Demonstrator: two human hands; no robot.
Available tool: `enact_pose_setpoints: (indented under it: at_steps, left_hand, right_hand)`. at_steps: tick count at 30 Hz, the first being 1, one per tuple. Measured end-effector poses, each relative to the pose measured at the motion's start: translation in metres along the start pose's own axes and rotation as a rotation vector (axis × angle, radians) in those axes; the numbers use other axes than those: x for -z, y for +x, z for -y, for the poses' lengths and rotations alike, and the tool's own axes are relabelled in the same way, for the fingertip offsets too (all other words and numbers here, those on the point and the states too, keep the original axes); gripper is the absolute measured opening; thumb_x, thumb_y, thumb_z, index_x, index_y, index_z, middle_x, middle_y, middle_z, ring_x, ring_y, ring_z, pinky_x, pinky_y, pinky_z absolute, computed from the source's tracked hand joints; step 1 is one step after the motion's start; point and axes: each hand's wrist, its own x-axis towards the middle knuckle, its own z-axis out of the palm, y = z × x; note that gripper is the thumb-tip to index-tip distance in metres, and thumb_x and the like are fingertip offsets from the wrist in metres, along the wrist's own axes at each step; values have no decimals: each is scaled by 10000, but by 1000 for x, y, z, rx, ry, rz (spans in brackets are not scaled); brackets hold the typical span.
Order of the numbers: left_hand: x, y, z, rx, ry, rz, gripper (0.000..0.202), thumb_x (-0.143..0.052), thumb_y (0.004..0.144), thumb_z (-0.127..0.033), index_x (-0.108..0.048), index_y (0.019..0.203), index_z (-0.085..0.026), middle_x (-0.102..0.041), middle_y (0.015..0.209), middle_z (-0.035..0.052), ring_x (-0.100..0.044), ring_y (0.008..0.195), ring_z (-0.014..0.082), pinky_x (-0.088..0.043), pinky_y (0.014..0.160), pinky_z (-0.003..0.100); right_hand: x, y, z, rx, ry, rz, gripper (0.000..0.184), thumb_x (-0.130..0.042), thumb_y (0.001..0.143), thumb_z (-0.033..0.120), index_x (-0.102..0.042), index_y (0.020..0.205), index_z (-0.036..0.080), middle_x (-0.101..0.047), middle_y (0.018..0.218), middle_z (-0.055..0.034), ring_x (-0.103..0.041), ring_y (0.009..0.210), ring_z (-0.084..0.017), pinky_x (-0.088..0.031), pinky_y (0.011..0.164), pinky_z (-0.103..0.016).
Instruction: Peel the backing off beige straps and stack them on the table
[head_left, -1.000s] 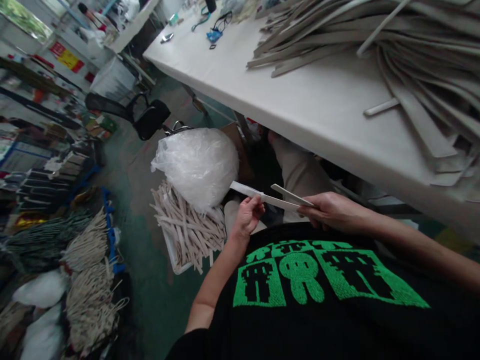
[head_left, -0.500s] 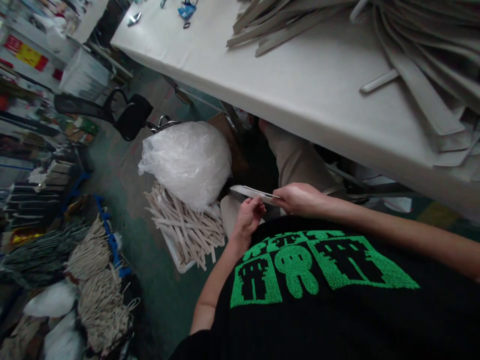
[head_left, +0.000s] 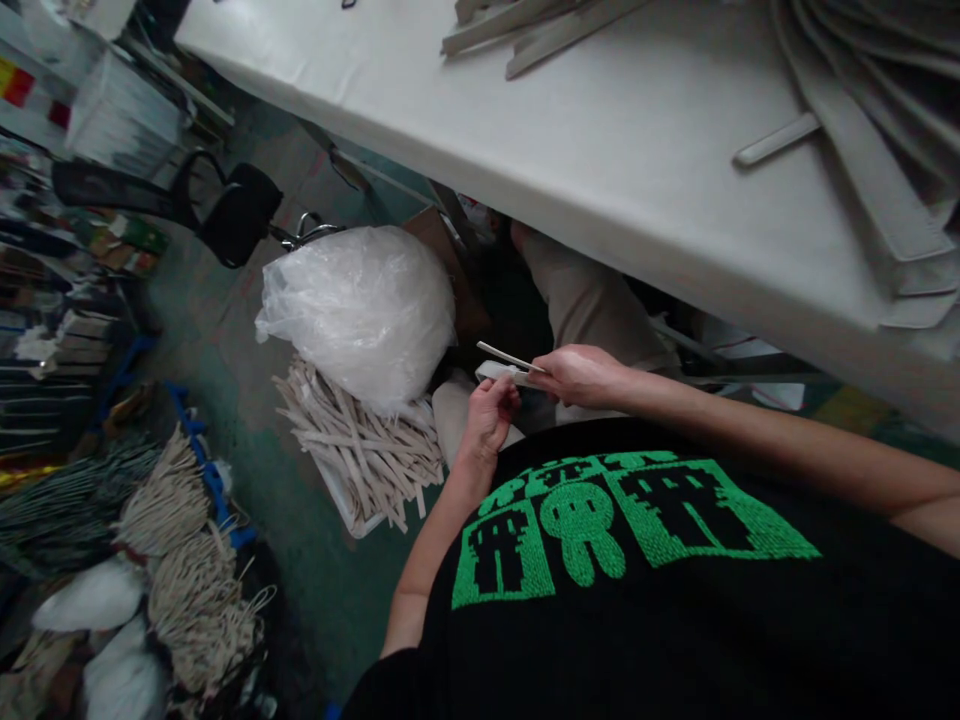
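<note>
under the table [head_left: 600, 180], left hand [head_left: 489, 412], right hand [head_left: 579, 372], fingers pinched on strips [head_left: 501, 357]; shirt print [head_left: 585, 520] illegible

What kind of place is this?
Probably a small workshop making straps or bag handles: beige strips lie piled on the long white table, more strips fill a tray on the floor, and cord bundles lie nearby. The left hand and right hand hold thin strips.

Cluttered workshop around a white table.
The long white table [head_left: 600, 150] spans the far side, with flat beige strips [head_left: 862, 70] heaped at its far right. On the green floor [head_left: 300, 570] to the left are a puffed clear plastic bag [head_left: 360, 310], a white tray [head_left: 339, 497] of strips touching it, a black office chair [head_left: 232, 210] farther off, and cream cord bundles [head_left: 180, 560] near left.
</note>
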Motion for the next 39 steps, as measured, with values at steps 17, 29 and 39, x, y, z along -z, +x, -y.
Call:
enact_pose_setpoints:
  at_steps: [17, 29, 39]
  left_hand:
    - [15, 12, -11, 15, 8, -131, 254, -829, 704, -211, -583, 718, -150, -567, 581, -61, -525, 501, 37, -425, 541, 171]
    - [0, -10, -9, 162, -45, 33, 236, -808, 728, -232, -588, 714, -147, -544, 591, -48, -495, 525, 50, -410, 551, 185]
    - [-8, -39, -2, 303, 42, 231, 423, -669, 840, -564, -667, 851, -142, -661, 730, 65, -586, 591, 132, -492, 600, 279]
  right_hand:
    - [-7, -6, -17, -71, 37, 67, 382, -462, 1012, 362, -638, 717, 195, -638, 583, -8, -535, 481, -129, -314, 507, -269]
    - [-13, 38, -30, 136, 551, -100, 320, -474, 986, 382, -719, 1049, 186, -706, 806, -4, -570, 540, -115, -401, 531, -241]
    - [-34, 56, -19, 456, 688, -96, 257, -655, 808, 365, -761, 910, 154, -726, 816, -31, -646, 752, -167, -477, 707, -271]
